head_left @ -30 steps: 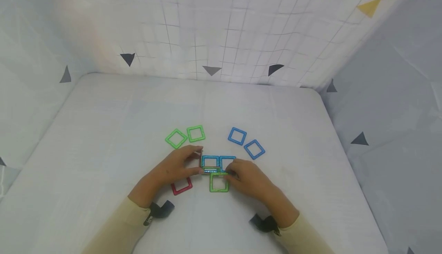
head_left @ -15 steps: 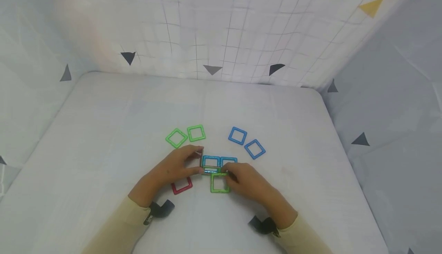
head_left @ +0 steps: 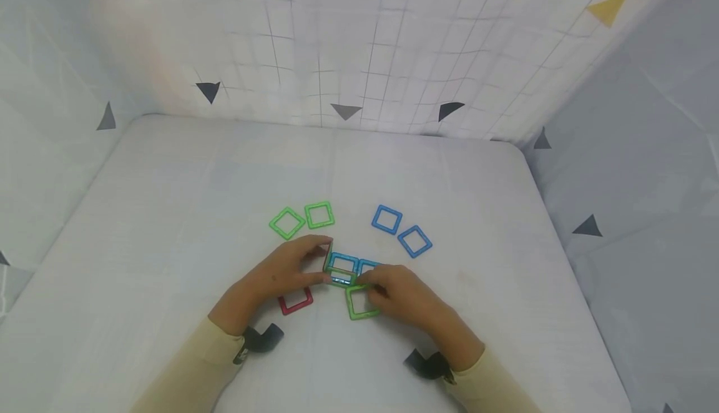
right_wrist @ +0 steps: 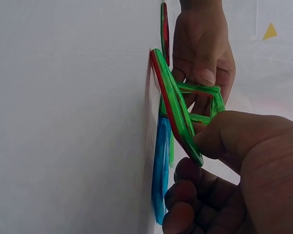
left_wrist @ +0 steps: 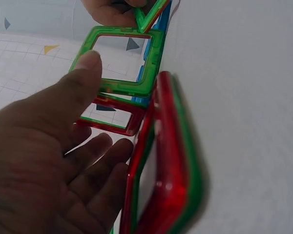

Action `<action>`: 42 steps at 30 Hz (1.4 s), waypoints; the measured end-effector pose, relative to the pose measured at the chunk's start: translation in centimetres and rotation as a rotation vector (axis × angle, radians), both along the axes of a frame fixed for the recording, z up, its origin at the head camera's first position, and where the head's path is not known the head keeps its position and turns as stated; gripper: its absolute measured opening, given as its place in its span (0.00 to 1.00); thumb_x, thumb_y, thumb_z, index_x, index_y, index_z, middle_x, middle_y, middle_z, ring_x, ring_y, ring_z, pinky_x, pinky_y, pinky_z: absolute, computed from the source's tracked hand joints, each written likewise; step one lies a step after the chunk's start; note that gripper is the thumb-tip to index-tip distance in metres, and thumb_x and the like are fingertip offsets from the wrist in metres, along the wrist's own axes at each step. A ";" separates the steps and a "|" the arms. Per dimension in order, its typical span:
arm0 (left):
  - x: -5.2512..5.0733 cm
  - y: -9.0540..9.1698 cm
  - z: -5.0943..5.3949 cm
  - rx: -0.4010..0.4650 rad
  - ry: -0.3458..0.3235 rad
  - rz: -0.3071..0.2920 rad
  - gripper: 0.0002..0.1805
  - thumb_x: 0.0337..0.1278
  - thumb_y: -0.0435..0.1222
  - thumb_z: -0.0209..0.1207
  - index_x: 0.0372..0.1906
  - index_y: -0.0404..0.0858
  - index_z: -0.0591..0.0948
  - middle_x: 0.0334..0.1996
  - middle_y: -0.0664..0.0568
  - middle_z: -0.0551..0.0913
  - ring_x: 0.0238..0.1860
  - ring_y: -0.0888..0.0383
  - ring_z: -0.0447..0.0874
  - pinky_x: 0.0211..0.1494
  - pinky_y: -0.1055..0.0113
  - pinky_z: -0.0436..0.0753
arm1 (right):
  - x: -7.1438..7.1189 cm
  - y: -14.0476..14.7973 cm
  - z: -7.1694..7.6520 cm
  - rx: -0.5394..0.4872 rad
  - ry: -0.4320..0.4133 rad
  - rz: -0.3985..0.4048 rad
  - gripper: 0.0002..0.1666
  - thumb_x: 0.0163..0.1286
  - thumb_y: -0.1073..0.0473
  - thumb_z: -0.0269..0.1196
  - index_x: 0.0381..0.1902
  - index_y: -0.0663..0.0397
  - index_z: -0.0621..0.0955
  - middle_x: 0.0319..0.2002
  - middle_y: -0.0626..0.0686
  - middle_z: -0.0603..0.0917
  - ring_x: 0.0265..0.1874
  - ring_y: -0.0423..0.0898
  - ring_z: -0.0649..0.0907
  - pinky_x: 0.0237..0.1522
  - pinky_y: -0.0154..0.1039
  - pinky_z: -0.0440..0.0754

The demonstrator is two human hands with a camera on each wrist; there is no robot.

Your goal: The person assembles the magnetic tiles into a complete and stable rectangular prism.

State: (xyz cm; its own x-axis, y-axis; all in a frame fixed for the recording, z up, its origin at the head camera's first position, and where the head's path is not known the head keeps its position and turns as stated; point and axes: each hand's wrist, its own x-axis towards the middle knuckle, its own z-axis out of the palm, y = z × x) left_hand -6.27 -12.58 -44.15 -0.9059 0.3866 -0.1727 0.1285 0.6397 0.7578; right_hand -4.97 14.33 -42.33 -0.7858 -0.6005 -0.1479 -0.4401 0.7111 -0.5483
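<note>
Two blue square frames [head_left: 357,265] lie side by side. On the left one, a green frame [left_wrist: 151,73] stands upright at the near edge and a red-green frame [left_wrist: 132,122] at the left edge. My left hand [head_left: 283,269] holds these upright frames, thumb on the green one, fingers by the red-green one. My right hand [head_left: 404,291] pinches another green frame [right_wrist: 173,102], red on its other face, between thumb and fingers; it is tilted, touching or close to the structure's near right corner. The right blue frame is partly hidden by my right hand.
A red frame [head_left: 296,306] lies below my left hand. Two green frames [head_left: 319,215] lie at the back left of the structure and two blue frames [head_left: 387,219] at the back right. Fabric walls with printed triangles surround the table [head_left: 224,182].
The structure has turned slightly, its right side coming nearer. The green frame in my right hand has moved a little right and nearer and is rotated. My left hand has barely moved.
</note>
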 end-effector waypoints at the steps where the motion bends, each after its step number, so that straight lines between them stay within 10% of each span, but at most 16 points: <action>1: 0.0 0.0 0.0 -0.005 -0.006 0.004 0.41 0.50 0.52 0.72 0.71 0.57 0.70 0.59 0.67 0.79 0.64 0.63 0.75 0.65 0.59 0.78 | 0.0 0.0 0.0 -0.001 0.003 0.004 0.17 0.66 0.61 0.61 0.49 0.39 0.87 0.38 0.36 0.85 0.34 0.37 0.77 0.37 0.32 0.77; 42: -0.1 0.1 -0.2 -0.001 -0.042 0.016 0.40 0.48 0.52 0.74 0.69 0.59 0.71 0.58 0.70 0.79 0.65 0.65 0.73 0.67 0.58 0.75 | 1.0 2.5 1.7 0.101 0.032 -0.160 0.07 0.67 0.55 0.67 0.42 0.45 0.88 0.31 0.36 0.84 0.29 0.33 0.77 0.40 0.35 0.82</action>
